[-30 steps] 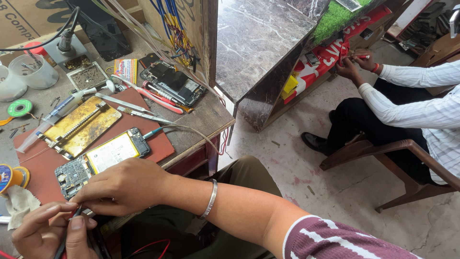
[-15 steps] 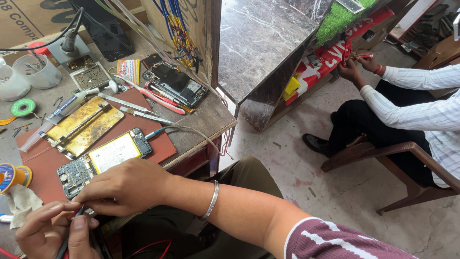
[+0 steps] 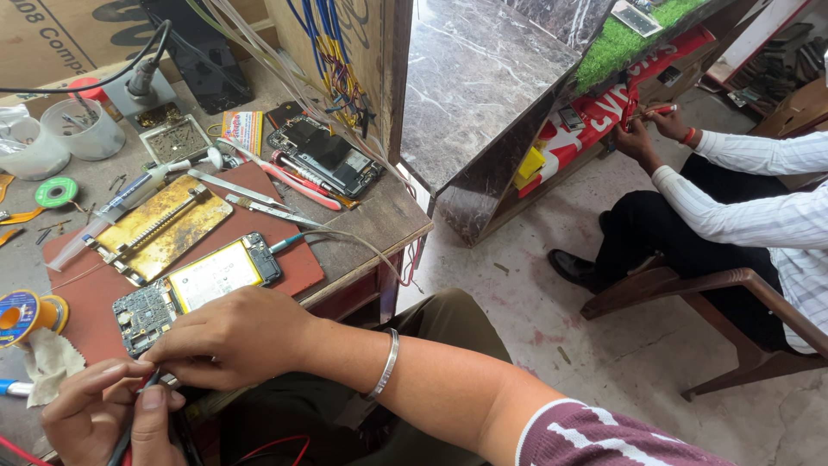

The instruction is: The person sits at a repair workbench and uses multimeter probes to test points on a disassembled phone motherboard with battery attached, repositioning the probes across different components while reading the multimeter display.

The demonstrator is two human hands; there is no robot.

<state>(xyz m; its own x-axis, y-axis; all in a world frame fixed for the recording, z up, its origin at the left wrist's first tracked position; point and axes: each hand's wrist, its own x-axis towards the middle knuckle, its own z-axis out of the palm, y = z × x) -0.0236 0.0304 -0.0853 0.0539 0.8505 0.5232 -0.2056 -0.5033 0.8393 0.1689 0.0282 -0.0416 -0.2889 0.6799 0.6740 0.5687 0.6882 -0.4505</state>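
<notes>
An opened phone (image 3: pixel 194 285) with its circuit board and yellow battery bared lies on a reddish mat (image 3: pixel 293 267) at the near edge of the bench. My right hand (image 3: pixel 233 336) rests on the phone's near edge, fingers pinched at the board's corner. My left hand (image 3: pixel 108 414) sits just below it at the bench edge, closed around a thin dark probe (image 3: pixel 138 406) whose tip points toward the board. A silver bangle (image 3: pixel 386 367) circles my right wrist.
A brass-coloured holder plate (image 3: pixel 159 229), tweezers (image 3: pixel 259 207), a second opened phone (image 3: pixel 323 160), solder reels (image 3: pixel 26 311), a white cup (image 3: pixel 86 129) and a cloth (image 3: pixel 47 362) crowd the bench. A seated person (image 3: pixel 742 216) in a white shirt works at a marble counter (image 3: pixel 483 78) to the right.
My hands stay at the phone's near corner with only slight finger shifts. The view has drifted a little; the seated person's hands remain at the counter.
</notes>
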